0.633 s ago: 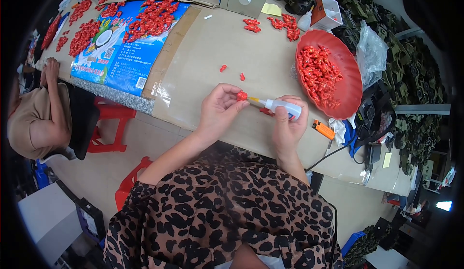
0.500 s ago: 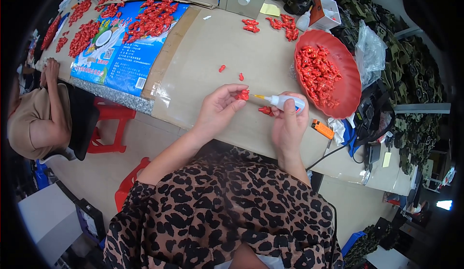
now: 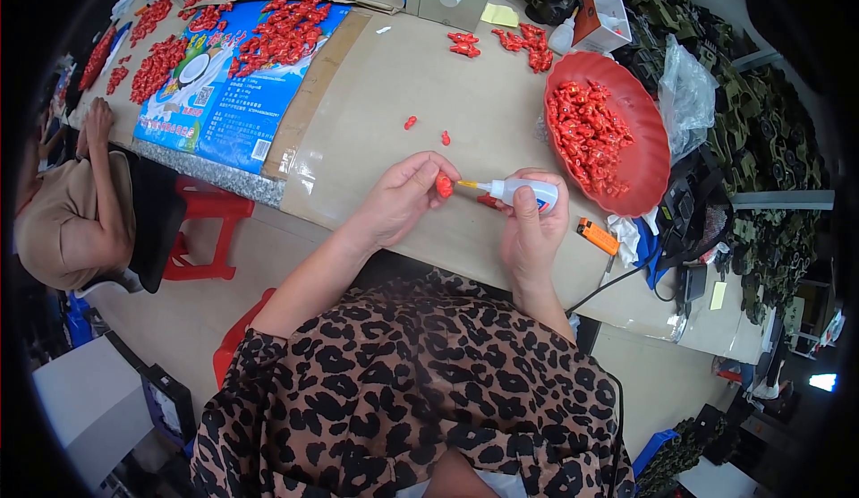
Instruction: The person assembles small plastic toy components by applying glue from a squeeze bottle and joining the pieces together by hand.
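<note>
My left hand [image 3: 400,198] pinches a small glossy red plastic figure part [image 3: 444,186] between thumb and fingers. From the right, my right hand [image 3: 534,237] grips a small white glue bottle [image 3: 524,193] lying sideways. Its thin yellowish nozzle [image 3: 472,184] points at the red part, with the tip at or very near its surface; actual contact is hard to make out. Partly hidden behind the bottle, another red piece [image 3: 488,200] rests on the table. Two small red pieces, one farther left [image 3: 411,123] and one nearer the hands [image 3: 446,138], lie beyond my left hand.
A red scalloped bowl [image 3: 646,162] of red parts stands at right, near an orange lighter [image 3: 598,237]. Red parts cover a blue printed cardboard sheet [image 3: 228,131] at left. A grey box [image 3: 447,1] stands at the back. Another person [image 3: 76,216] sits far left.
The red part in my left hand has been turned and now shows a rounded side. Both hands shifted slightly; the glue bottle moved a little left, bringing its nozzle close to the part.
</note>
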A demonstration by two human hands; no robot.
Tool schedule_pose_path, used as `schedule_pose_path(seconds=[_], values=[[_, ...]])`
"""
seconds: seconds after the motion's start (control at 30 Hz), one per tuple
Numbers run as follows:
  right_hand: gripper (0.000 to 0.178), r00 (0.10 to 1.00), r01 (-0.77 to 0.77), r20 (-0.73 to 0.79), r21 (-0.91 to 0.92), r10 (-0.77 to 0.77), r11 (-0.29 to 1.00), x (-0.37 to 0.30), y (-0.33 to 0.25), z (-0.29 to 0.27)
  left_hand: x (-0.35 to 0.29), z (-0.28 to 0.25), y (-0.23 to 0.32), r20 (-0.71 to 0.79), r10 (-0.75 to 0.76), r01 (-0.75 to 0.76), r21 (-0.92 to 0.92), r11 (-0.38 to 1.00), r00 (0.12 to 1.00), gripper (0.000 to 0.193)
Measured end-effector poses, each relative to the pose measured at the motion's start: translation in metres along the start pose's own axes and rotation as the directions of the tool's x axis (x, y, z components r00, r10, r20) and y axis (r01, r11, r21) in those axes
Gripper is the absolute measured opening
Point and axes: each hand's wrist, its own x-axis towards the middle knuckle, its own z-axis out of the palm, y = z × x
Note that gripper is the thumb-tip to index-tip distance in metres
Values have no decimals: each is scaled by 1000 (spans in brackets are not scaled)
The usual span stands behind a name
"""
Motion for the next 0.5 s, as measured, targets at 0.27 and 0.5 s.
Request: schedule_pose_path(seconds=[0.27,0.5], values=[[21,993,108,63,-142,-100,984,-2,4,-3,0,-2,-3,23,8,-10,49,999,1000,25],[21,990,131,78,-189,-118,973,-3,4,-4,0,-2,-4,34,14,-17,71,997,999,26]])
